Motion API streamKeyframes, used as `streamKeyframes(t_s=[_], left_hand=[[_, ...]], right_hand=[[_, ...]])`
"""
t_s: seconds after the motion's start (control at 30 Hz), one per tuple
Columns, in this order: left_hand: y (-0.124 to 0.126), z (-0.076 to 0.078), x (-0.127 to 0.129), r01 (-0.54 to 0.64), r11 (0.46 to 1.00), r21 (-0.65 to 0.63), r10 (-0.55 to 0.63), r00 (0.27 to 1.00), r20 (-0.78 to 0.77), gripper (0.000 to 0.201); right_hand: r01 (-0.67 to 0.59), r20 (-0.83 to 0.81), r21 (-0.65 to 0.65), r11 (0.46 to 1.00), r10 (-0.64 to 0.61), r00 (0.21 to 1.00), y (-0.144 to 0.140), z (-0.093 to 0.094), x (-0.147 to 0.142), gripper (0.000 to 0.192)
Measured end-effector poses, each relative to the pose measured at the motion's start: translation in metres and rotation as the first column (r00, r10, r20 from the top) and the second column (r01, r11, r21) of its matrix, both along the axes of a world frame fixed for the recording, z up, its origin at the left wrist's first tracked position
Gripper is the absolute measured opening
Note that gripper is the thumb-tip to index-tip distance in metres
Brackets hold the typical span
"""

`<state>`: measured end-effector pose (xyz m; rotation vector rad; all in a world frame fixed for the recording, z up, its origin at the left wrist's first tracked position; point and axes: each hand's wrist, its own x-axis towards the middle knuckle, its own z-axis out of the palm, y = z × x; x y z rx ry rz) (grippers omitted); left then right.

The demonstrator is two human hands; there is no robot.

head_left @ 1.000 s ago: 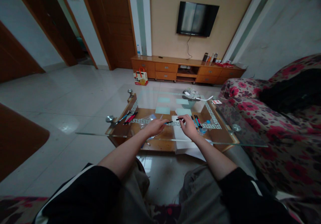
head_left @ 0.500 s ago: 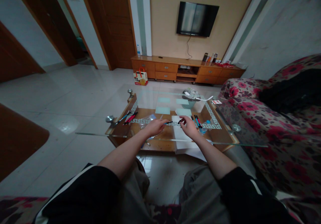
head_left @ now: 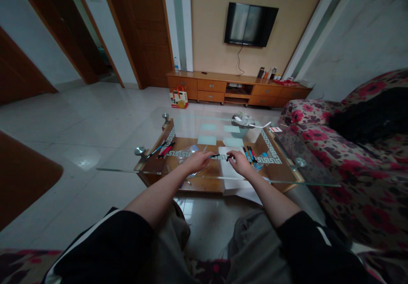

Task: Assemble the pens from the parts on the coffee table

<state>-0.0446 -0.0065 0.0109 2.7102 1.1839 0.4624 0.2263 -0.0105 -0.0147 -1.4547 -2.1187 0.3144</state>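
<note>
Over the glass coffee table (head_left: 191,176), my left hand (head_left: 198,161) is closed around a blue pen (head_left: 215,155), its black end pointing right. Facing it, my right hand (head_left: 239,163) pinches a small black piece (head_left: 228,158) that looks like a pen cap. A narrow gap separates the piece from the pen's end. Several pens in pink, blue and black (head_left: 166,149) lie left of my left hand. More pens (head_left: 250,154) rest just right of my right hand. A white box or stack of paper (head_left: 230,172) shows beneath the hands.
Clear plastic wrapping (head_left: 188,151) lies by my left wrist. Beyond the table's far right part stands a waste basket (head_left: 240,131) with a bag in it. A flowered sofa (head_left: 334,148) borders the right side. A TV cabinet (head_left: 210,86) lines the far wall.
My right fingers have curled in slightly around the small black piece, which has shifted a little. The left hand with the pen stays nearly still.
</note>
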Motion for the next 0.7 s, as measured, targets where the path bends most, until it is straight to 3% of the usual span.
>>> streamKeyframes(t_s=[0.7], left_hand=[[-0.001,0.0027,-0.0003,0.033,0.999,-0.01,-0.032,0.999,0.02,0.036]], right_hand=[[-0.012,0.053,0.005,1.0,0.011,0.999,-0.002,0.0,-0.0026,0.026]])
